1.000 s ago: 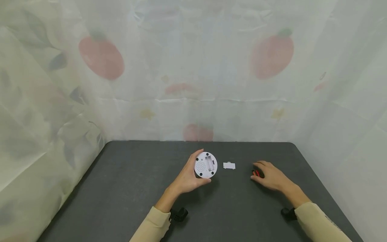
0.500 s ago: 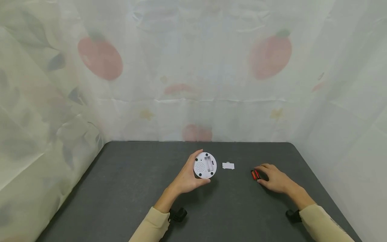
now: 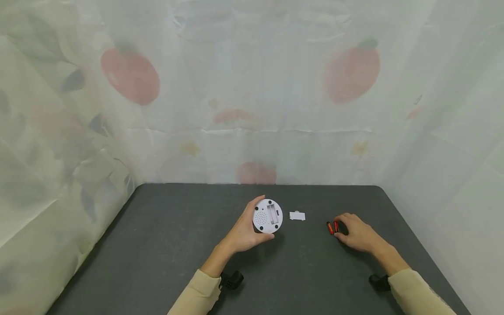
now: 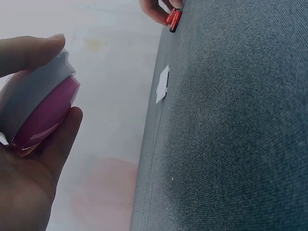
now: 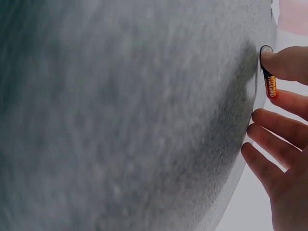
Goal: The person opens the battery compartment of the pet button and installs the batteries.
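My left hand [image 3: 244, 229] grips a round white device [image 3: 261, 217] by its edge, thumb below and fingers above. Its underside faces me, with small dark feet, a dotted speaker grille and an uncovered battery compartment [image 3: 272, 213]. The left wrist view shows a pink part [image 4: 50, 108] on its other side. Over on the right, my right hand [image 3: 357, 233] pinches a red and black battery [image 5: 270, 85] between thumb and index finger, close over the table. A second battery [image 3: 330, 228] lies just left of it.
A small white battery cover [image 3: 297, 215] lies on the dark grey table [image 3: 177, 232] between the hands. Pale curtains [image 3: 299, 109] with a fruit print hang behind the table and at its sides. Both wrists carry a black camera [image 3: 232, 280].
My right hand has drawn back slightly to the right, bringing the batteries into view. A small gap has opened between them. The left hand keeps the device nearly still.
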Tool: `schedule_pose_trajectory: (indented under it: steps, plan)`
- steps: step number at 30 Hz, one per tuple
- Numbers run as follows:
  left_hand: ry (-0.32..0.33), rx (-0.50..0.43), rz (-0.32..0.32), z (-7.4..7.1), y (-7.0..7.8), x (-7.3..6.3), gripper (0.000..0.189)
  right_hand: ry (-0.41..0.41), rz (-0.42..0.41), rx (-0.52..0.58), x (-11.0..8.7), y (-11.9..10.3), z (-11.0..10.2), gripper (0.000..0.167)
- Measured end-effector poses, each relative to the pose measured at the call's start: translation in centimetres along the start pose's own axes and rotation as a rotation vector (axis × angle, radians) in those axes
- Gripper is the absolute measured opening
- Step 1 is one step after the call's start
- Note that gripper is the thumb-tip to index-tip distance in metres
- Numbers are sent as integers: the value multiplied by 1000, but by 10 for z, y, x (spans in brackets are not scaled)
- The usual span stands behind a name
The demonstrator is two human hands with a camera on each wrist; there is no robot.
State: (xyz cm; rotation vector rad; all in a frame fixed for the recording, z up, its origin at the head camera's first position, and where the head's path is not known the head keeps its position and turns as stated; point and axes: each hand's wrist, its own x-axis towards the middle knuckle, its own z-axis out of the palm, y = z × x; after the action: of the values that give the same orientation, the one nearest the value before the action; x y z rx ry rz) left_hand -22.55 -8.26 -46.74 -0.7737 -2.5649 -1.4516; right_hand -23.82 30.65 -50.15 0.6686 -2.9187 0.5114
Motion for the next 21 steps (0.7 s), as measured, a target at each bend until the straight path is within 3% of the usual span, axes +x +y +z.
schedule_pose_trajectory:
  steps: [11,21]
  plan:
    - [-4,3,-7,-1,-1,-1,110,106,-23,129,3,-8,3,38]
    - [-16,-9,-16,-2,-1,-3,109,134,-41,293,3,-35,6,40]
